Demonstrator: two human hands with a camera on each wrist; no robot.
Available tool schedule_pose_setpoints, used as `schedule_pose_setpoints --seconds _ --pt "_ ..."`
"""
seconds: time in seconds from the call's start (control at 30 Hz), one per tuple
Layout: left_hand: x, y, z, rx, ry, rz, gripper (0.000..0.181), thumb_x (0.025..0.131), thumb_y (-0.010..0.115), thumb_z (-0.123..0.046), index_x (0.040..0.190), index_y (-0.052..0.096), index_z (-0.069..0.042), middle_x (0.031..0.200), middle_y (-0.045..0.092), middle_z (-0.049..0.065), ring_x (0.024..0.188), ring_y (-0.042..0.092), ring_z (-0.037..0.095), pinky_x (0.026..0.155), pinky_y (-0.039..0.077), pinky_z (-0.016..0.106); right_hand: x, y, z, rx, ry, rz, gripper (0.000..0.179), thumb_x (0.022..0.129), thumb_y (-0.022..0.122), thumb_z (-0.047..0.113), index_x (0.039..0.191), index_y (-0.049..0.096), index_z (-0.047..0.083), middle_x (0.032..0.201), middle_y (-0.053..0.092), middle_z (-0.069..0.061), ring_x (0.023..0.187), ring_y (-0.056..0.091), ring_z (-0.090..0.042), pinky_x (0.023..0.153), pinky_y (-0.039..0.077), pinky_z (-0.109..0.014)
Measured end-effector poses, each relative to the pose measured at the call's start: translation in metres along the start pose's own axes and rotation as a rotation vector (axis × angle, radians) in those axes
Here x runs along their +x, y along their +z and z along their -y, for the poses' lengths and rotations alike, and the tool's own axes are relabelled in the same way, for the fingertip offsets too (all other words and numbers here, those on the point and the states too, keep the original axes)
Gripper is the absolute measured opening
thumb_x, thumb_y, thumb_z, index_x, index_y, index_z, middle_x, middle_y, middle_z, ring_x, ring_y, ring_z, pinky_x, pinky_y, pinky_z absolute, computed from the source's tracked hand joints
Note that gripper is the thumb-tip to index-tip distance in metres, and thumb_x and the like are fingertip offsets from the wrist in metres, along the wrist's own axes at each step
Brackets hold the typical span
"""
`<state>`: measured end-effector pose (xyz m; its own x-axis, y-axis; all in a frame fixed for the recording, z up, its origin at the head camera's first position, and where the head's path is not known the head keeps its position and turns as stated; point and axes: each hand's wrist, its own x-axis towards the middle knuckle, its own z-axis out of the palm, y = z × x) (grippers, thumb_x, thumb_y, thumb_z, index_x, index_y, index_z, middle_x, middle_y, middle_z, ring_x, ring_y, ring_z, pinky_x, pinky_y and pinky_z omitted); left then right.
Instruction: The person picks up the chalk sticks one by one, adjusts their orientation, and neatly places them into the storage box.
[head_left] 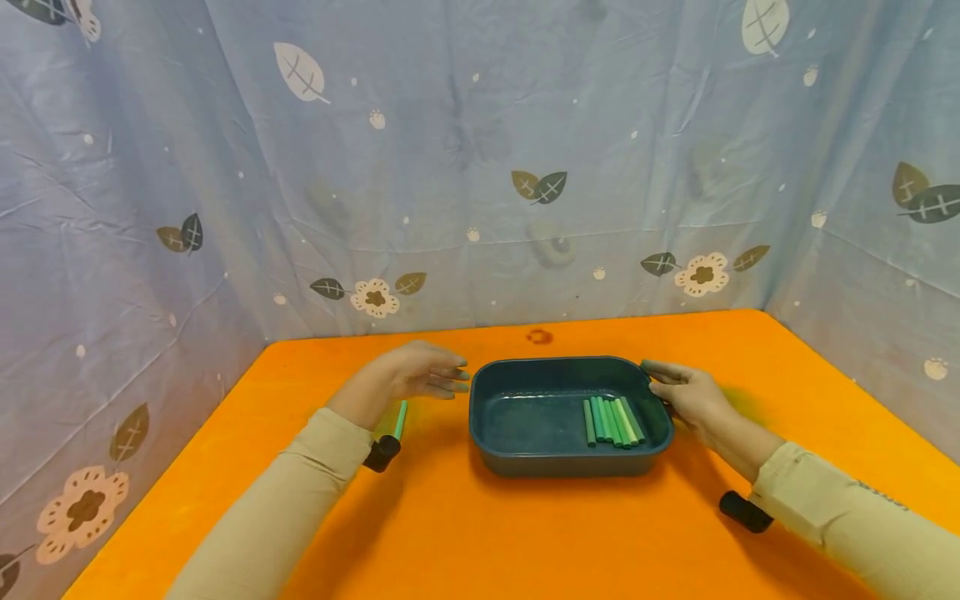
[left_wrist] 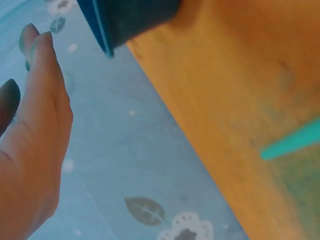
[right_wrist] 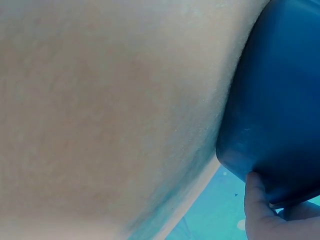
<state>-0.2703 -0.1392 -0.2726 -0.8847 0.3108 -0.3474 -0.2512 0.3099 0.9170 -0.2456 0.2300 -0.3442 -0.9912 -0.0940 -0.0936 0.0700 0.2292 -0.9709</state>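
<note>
A dark blue-green rectangular basin (head_left: 517, 464) stands on the orange table. Several green chalk sticks (head_left: 611, 422) lie side by side at its right end. My right hand (head_left: 693, 398) grips the basin's right end, thumb at the rim; in the right wrist view a finger (right_wrist: 256, 195) touches the outer wall. Just off the opposite end, my left hand (head_left: 423, 371) hovers with fingers extended and nothing in it. One more green chalk stick (head_left: 401, 419) lies on the table below the left wrist, and its tip also shows in the left wrist view.
The orange table (head_left: 450, 542) is bordered by a blue-grey patterned curtain (head_left: 480, 167) at the back and both sides. Green dust (left_wrist: 305, 185) smudges the table near the loose chalk. A reddish-brown ring mark (head_left: 539, 337) is behind the basin.
</note>
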Motion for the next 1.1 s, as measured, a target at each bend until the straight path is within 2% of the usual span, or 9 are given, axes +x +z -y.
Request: schedule_pose_setpoints --seconds 0.2,0.43,0.6,0.67,0.83,0.87,0.97,1.1 --pt "-0.005 -0.019 0.019 0.039 -0.008 -0.071 0.045 0.103 0.047 -0.010 0.139 0.038 0.015 0.130 0.053 0.030 0.117 0.058 0.039 0.098 0.049 0.043 -0.001 -0.003 0.001 0.005 0.000 -0.002 0.053 0.105 0.040 0.004 0.152 0.018 -0.003 0.155 0.016 -0.027 0.139 0.027 -0.044 0.096 0.050 -0.031" --pt "-0.006 -0.040 0.047 0.084 -0.039 -0.162 0.047 0.102 0.049 -0.009 0.139 0.035 0.017 0.131 0.052 0.032 0.097 0.065 0.029 0.098 0.049 0.045 -0.002 -0.003 -0.002 0.001 0.007 -0.011 0.052 0.105 0.041 0.005 0.152 0.020 -0.003 0.155 0.018 -0.027 0.137 0.030 -0.044 0.094 0.052 -0.030" --pt "-0.005 -0.053 0.060 0.107 -0.059 -0.191 0.049 0.101 0.049 -0.010 0.138 0.034 0.019 0.131 0.053 0.032 0.100 0.065 0.033 0.093 0.053 0.043 -0.001 -0.002 -0.004 0.011 0.005 -0.012 0.052 0.105 0.040 0.005 0.152 0.019 -0.003 0.155 0.018 -0.026 0.137 0.030 -0.043 0.096 0.051 -0.031" --pt "-0.005 -0.057 0.064 0.121 -0.069 -0.206 0.048 0.102 0.049 -0.010 0.137 0.036 0.019 0.126 0.056 0.031 0.097 0.066 0.030 0.091 0.053 0.043 0.000 -0.001 -0.004 0.017 0.003 -0.008 0.052 0.105 0.040 0.005 0.152 0.019 -0.003 0.155 0.018 -0.026 0.137 0.030 -0.043 0.096 0.050 -0.032" --pt "-0.002 -0.062 0.073 0.144 -0.100 -0.296 0.039 0.098 0.057 -0.008 0.124 0.050 0.020 0.095 0.068 0.020 0.075 0.067 0.020 0.085 0.056 0.045 -0.001 -0.001 -0.003 0.019 0.005 -0.004 0.053 0.105 0.040 0.005 0.152 0.018 -0.002 0.156 0.017 -0.026 0.138 0.030 -0.043 0.097 0.050 -0.033" --pt "0.001 -0.063 0.076 0.155 -0.112 -0.315 0.037 0.097 0.059 -0.008 0.120 0.052 0.020 0.090 0.068 0.018 0.072 0.067 0.019 0.083 0.057 0.045 -0.001 -0.001 -0.003 0.019 0.005 -0.004 0.052 0.105 0.040 0.006 0.152 0.018 -0.002 0.156 0.017 -0.025 0.138 0.030 -0.043 0.097 0.050 -0.033" --pt "0.016 -0.068 0.088 0.216 -0.164 -0.338 0.038 0.094 0.065 -0.013 0.116 0.056 0.018 0.090 0.069 0.018 0.073 0.068 0.023 0.080 0.058 0.044 -0.001 0.000 -0.002 0.020 0.006 -0.002 0.053 0.105 0.040 0.006 0.153 0.019 -0.002 0.156 0.017 -0.025 0.138 0.030 -0.043 0.097 0.050 -0.032" --pt "0.046 -0.083 0.113 0.293 -0.204 -0.313 0.048 0.090 0.072 -0.025 0.114 0.059 0.015 0.096 0.068 0.021 0.080 0.068 0.031 0.075 0.059 0.043 -0.001 0.001 -0.002 0.014 0.006 -0.003 0.053 0.105 0.041 0.006 0.152 0.020 -0.002 0.156 0.017 -0.026 0.137 0.030 -0.043 0.096 0.050 -0.032"
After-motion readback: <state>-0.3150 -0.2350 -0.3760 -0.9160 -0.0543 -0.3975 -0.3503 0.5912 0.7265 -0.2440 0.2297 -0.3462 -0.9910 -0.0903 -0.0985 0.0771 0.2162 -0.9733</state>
